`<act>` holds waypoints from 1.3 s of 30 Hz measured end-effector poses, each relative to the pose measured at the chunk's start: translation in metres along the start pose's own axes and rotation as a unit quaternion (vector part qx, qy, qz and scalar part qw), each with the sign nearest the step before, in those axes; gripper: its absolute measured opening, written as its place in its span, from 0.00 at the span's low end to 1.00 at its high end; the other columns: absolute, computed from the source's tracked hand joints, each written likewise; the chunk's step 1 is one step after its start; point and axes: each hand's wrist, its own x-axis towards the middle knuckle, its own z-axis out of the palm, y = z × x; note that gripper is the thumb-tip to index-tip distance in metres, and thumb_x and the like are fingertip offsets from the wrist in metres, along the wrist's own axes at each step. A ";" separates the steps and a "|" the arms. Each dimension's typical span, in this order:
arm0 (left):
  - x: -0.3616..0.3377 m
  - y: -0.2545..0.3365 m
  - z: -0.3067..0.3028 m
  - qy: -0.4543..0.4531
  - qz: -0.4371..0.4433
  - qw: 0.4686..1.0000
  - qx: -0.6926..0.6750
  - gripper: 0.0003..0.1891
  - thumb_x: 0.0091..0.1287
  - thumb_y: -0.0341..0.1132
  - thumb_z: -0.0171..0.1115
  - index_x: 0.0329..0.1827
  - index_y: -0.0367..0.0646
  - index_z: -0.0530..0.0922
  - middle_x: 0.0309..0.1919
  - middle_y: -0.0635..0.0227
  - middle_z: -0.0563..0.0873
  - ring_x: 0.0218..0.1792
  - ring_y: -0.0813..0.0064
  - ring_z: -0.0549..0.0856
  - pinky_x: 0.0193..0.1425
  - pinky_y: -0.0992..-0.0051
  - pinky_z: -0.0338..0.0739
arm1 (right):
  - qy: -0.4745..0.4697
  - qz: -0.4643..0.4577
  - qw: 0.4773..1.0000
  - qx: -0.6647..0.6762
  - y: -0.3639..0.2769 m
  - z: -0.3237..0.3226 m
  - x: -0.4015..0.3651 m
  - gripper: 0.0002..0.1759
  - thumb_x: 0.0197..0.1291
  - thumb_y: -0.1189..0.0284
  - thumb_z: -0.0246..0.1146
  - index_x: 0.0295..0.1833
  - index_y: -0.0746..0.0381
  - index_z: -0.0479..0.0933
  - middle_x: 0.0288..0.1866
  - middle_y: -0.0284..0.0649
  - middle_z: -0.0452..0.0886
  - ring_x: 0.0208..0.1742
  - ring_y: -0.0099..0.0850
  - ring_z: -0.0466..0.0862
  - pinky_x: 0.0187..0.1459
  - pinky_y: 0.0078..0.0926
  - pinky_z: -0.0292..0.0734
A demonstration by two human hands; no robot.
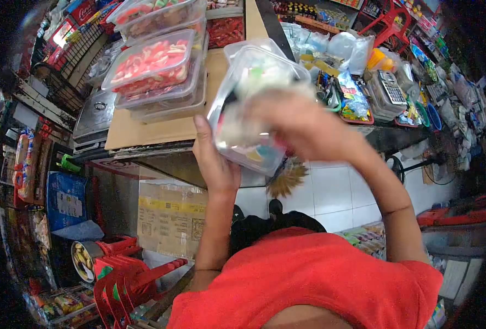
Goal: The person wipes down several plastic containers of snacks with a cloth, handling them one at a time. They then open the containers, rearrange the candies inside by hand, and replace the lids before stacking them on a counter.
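Observation:
A clear plastic container (225, 98) is tilted in front of me, over the table's near edge. My left hand (214, 156) grips its near left side, thumb up along the wall. Across its opening is my right hand (303, 123), curled and smeared by motion. A whitish, blurred bunch (237, 129) lies under and around the right fingers; whether it is cloth or contents I cannot make out. Another clear container or lid (254, 45) shows just behind the held one. To the left stand stacked clear tubs with red and white candy pieces (155, 60).
Cardboard (139, 131) covers the table under the tubs. A calculator (391, 88) sits on a box at the right, among bagged goods. Below are a cardboard box (169, 219), stacked red plastic chairs (125, 285), a broom-like bundle (288, 180) and white floor tiles (330, 189).

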 end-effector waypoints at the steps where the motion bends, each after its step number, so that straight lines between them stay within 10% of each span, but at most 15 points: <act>1: -0.006 0.004 0.009 0.006 -0.005 0.999 0.034 0.30 0.72 0.54 0.44 0.53 0.30 0.72 0.44 0.58 0.82 0.41 0.71 0.84 0.45 0.71 0.80 | 0.053 0.048 0.997 -0.026 0.007 -0.017 0.002 0.30 0.46 0.83 0.56 0.60 0.61 0.69 0.54 0.51 0.76 0.58 0.47 0.75 0.59 0.38 0.69; 4: -0.026 -0.008 0.016 0.008 -0.023 0.994 0.105 0.32 0.71 0.58 0.42 0.56 0.32 0.70 0.46 0.59 0.80 0.45 0.69 0.83 0.49 0.69 0.79 | 0.197 0.193 0.949 -0.150 0.002 -0.006 -0.002 0.29 0.47 0.84 0.54 0.60 0.63 0.68 0.54 0.52 0.76 0.59 0.48 0.75 0.60 0.37 0.68; 10: -0.039 -0.028 0.016 -0.031 0.023 0.995 0.090 0.33 0.70 0.59 0.43 0.61 0.35 0.68 0.52 0.62 0.78 0.51 0.71 0.79 0.55 0.72 0.75 | 0.022 0.135 0.985 -0.101 -0.060 0.030 -0.034 0.35 0.46 0.82 0.57 0.65 0.62 0.64 0.66 0.53 0.65 0.70 0.47 0.62 0.69 0.45 0.56; 14: -0.034 -0.036 0.023 -0.112 0.002 0.975 0.193 0.34 0.69 0.57 0.49 0.60 0.30 0.70 0.55 0.59 0.73 0.58 0.69 0.71 0.65 0.72 0.61 | 0.189 0.237 0.933 -0.193 0.003 -0.025 -0.056 0.32 0.49 0.83 0.54 0.64 0.63 0.66 0.63 0.55 0.69 0.68 0.46 0.66 0.69 0.41 0.57; 22: -0.041 -0.043 0.045 -0.098 -0.160 0.981 -0.046 0.32 0.70 0.58 0.43 0.62 0.37 0.66 0.57 0.60 0.73 0.57 0.70 0.74 0.63 0.70 0.67 | 0.102 0.279 0.942 -0.154 -0.065 0.048 -0.051 0.36 0.47 0.81 0.56 0.67 0.63 0.62 0.69 0.56 0.61 0.69 0.53 0.62 0.68 0.45 0.56; 26: -0.042 -0.036 0.050 -0.107 -0.034 0.993 0.026 0.28 0.72 0.54 0.39 0.59 0.37 0.67 0.53 0.59 0.75 0.55 0.66 0.75 0.63 0.68 0.66 | 0.134 0.212 0.956 -0.150 -0.074 0.052 -0.055 0.29 0.46 0.80 0.58 0.59 0.66 0.70 0.65 0.52 0.68 0.67 0.49 0.67 0.66 0.46 0.61; 31: -0.029 -0.041 0.025 -0.140 -0.284 0.914 -0.254 0.31 0.68 0.53 0.46 0.62 0.33 0.66 0.55 0.53 0.76 0.55 0.64 0.77 0.62 0.66 0.70 | 0.135 0.123 0.977 -0.110 -0.061 0.040 -0.072 0.20 0.43 0.78 0.60 0.48 0.64 0.76 0.53 0.46 0.79 0.57 0.45 0.77 0.59 0.44 0.70; 34: -0.024 -0.038 0.017 -0.127 -0.319 0.937 -0.057 0.35 0.63 0.44 0.53 0.70 0.36 0.54 0.63 0.51 0.69 0.62 0.58 0.71 0.68 0.63 0.63 | 0.122 0.036 0.989 -0.072 -0.053 0.043 -0.078 0.13 0.41 0.76 0.61 0.38 0.64 0.76 0.44 0.43 0.81 0.49 0.42 0.81 0.52 0.39 0.75; 39: -0.022 -0.033 0.016 -0.127 -0.282 0.945 -0.108 0.37 0.52 0.29 0.57 0.68 0.35 0.58 0.61 0.53 0.71 0.60 0.60 0.74 0.65 0.65 0.69 | 0.065 -0.026 0.994 0.080 -0.044 0.019 -0.095 0.06 0.36 0.77 0.56 0.26 0.63 0.74 0.29 0.41 0.79 0.29 0.40 0.80 0.33 0.36 0.75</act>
